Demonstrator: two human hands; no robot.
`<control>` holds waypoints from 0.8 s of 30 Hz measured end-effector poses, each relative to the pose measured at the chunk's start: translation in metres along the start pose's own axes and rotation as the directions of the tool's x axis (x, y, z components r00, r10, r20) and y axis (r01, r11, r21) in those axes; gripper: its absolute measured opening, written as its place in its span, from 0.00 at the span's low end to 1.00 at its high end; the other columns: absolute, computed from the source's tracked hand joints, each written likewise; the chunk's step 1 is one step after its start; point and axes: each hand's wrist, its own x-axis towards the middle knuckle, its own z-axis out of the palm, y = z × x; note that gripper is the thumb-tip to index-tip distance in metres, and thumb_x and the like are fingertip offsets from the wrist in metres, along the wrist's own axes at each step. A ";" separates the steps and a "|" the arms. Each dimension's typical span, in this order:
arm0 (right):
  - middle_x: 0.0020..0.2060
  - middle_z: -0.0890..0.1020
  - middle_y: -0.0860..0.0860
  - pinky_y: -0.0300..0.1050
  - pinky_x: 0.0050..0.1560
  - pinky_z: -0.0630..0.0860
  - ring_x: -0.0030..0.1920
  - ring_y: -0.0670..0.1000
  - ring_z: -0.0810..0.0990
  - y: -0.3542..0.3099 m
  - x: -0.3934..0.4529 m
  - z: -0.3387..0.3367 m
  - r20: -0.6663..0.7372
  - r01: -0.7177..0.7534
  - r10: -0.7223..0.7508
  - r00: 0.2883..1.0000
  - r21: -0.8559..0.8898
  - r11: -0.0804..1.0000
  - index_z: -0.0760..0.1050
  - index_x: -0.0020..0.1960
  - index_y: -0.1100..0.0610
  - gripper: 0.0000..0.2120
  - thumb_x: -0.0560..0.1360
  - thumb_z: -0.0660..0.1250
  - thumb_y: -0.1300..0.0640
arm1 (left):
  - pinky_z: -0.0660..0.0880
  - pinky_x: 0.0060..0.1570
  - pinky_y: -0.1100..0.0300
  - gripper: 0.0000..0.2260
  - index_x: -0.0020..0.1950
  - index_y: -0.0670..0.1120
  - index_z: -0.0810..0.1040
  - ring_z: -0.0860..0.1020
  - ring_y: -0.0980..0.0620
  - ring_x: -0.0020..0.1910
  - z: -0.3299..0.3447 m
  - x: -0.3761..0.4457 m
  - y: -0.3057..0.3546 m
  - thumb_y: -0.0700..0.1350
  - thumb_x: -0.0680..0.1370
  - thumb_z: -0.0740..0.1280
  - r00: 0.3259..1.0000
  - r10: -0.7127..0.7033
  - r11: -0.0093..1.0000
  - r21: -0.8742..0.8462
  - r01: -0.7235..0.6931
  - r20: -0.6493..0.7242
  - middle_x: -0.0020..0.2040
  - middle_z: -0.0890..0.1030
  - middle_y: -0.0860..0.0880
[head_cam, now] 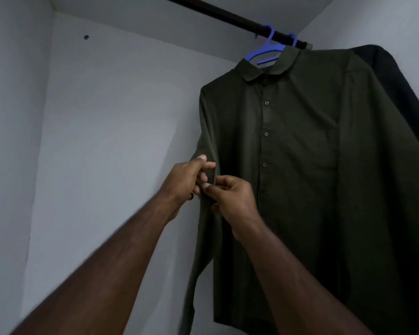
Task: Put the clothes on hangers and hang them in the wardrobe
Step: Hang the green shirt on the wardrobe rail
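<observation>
A dark green buttoned shirt (300, 153) hangs on a blue hanger (266, 48), which hooks over the dark wardrobe rail (228, 16) at the upper right. My left hand (189, 177) pinches the shirt's left sleeve near its outer edge. My right hand (230, 197) pinches the same sleeve fabric just below and to the right, its fingers touching those of the left hand. Behind the shirt hangs a black garment (397, 81) with a second blue hook showing on the rail.
The wardrobe's white back wall (107, 141) and left side wall (10, 141) enclose the space left of the shirt. A small dark hole (86, 37) marks the back wall near the top.
</observation>
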 end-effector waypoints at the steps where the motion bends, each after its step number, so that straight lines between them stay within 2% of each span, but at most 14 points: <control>1: 0.44 0.86 0.50 0.49 0.48 0.84 0.46 0.49 0.86 -0.003 0.000 -0.007 -0.030 -0.012 0.012 0.999 0.011 1.000 0.82 0.53 0.54 0.05 0.78 0.70 0.57 | 0.67 0.32 0.62 0.16 0.56 0.53 0.84 0.72 0.55 0.34 0.002 0.005 0.004 0.56 0.84 0.58 1.000 0.022 0.999 0.035 -0.021 -0.020 0.40 0.78 0.51; 5: 0.44 0.87 0.51 0.49 0.48 0.84 0.44 0.50 0.87 -0.014 0.005 -0.034 -0.112 -0.062 0.072 0.991 0.095 0.994 0.84 0.51 0.55 0.05 0.79 0.69 0.59 | 0.75 0.42 0.61 0.07 0.53 0.51 0.80 0.77 0.55 0.45 0.010 0.025 0.008 0.50 0.83 0.63 0.979 0.071 0.992 0.118 -0.049 -0.193 0.47 0.79 0.53; 8: 0.43 0.87 0.52 0.45 0.46 0.83 0.45 0.50 0.86 -0.021 0.007 -0.056 -0.154 -0.054 0.072 0.985 0.120 0.991 0.84 0.50 0.55 0.05 0.77 0.70 0.61 | 0.76 0.52 0.53 0.08 0.50 0.50 0.76 0.77 0.51 0.46 0.016 0.041 -0.002 0.52 0.83 0.63 0.959 -0.095 0.993 0.037 0.108 -0.266 0.48 0.78 0.51; 9: 0.43 0.87 0.52 0.44 0.46 0.83 0.46 0.50 0.86 -0.023 0.008 -0.062 -0.163 -0.049 0.071 0.984 0.135 0.990 0.84 0.51 0.56 0.05 0.77 0.70 0.62 | 0.75 0.53 0.51 0.10 0.54 0.48 0.77 0.77 0.48 0.49 0.019 0.045 -0.004 0.54 0.83 0.63 0.947 -0.190 0.982 -0.049 0.184 -0.260 0.51 0.78 0.50; 11: 0.43 0.87 0.53 0.44 0.45 0.81 0.46 0.50 0.86 -0.025 0.009 -0.074 -0.180 -0.043 0.073 0.981 0.162 0.986 0.84 0.50 0.57 0.05 0.76 0.71 0.63 | 0.74 0.58 0.49 0.21 0.68 0.44 0.73 0.77 0.44 0.58 0.024 0.054 -0.008 0.58 0.82 0.63 0.914 -0.363 0.922 -0.215 0.323 -0.182 0.60 0.77 0.48; 12: 0.42 0.87 0.53 0.43 0.44 0.81 0.46 0.50 0.86 -0.026 0.010 -0.080 -0.186 -0.047 0.079 0.979 0.170 0.984 0.84 0.49 0.57 0.05 0.76 0.71 0.63 | 0.75 0.58 0.49 0.24 0.70 0.44 0.72 0.78 0.43 0.58 0.027 0.057 -0.010 0.60 0.82 0.63 0.902 -0.413 0.884 -0.294 0.364 -0.127 0.62 0.78 0.46; 14: 0.43 0.87 0.54 0.45 0.45 0.81 0.46 0.51 0.86 -0.024 0.011 -0.089 -0.186 -0.063 0.101 0.977 0.199 0.978 0.84 0.50 0.57 0.05 0.76 0.71 0.64 | 0.77 0.57 0.48 0.23 0.67 0.45 0.75 0.79 0.43 0.55 0.033 0.061 -0.010 0.61 0.81 0.63 0.887 -0.460 0.799 -0.453 0.395 -0.037 0.59 0.80 0.44; 17: 0.45 0.87 0.54 0.47 0.51 0.81 0.49 0.52 0.86 -0.019 0.014 -0.102 -0.196 -0.085 0.126 0.972 0.206 0.975 0.84 0.51 0.58 0.06 0.75 0.71 0.63 | 0.78 0.55 0.46 0.21 0.62 0.46 0.77 0.81 0.42 0.55 0.038 0.073 -0.010 0.61 0.82 0.61 0.899 -0.435 0.667 -0.656 0.353 0.042 0.57 0.82 0.43; 20: 0.45 0.87 0.54 0.47 0.53 0.81 0.49 0.52 0.86 -0.013 0.017 -0.114 -0.207 -0.088 0.131 0.969 0.205 0.975 0.84 0.51 0.59 0.06 0.75 0.71 0.64 | 0.80 0.52 0.44 0.21 0.65 0.46 0.75 0.82 0.41 0.55 0.036 0.086 -0.013 0.60 0.83 0.59 0.923 -0.384 0.589 -0.764 0.265 0.024 0.58 0.83 0.43; 22: 0.45 0.87 0.54 0.47 0.55 0.81 0.50 0.52 0.86 -0.010 0.019 -0.119 -0.213 -0.089 0.131 0.968 0.196 0.976 0.84 0.51 0.59 0.06 0.75 0.71 0.64 | 0.81 0.54 0.44 0.17 0.67 0.46 0.76 0.83 0.43 0.54 0.034 0.092 -0.017 0.53 0.83 0.63 0.924 -0.378 0.601 -0.773 0.203 -0.051 0.56 0.84 0.44; 24: 0.44 0.87 0.54 0.48 0.55 0.80 0.50 0.53 0.86 -0.006 0.022 -0.121 -0.220 -0.091 0.130 0.967 0.177 0.980 0.84 0.50 0.59 0.05 0.75 0.71 0.64 | 0.82 0.52 0.50 0.13 0.66 0.45 0.78 0.84 0.47 0.50 0.030 0.090 -0.022 0.43 0.81 0.67 0.906 -0.394 0.641 -0.752 0.151 -0.154 0.52 0.86 0.46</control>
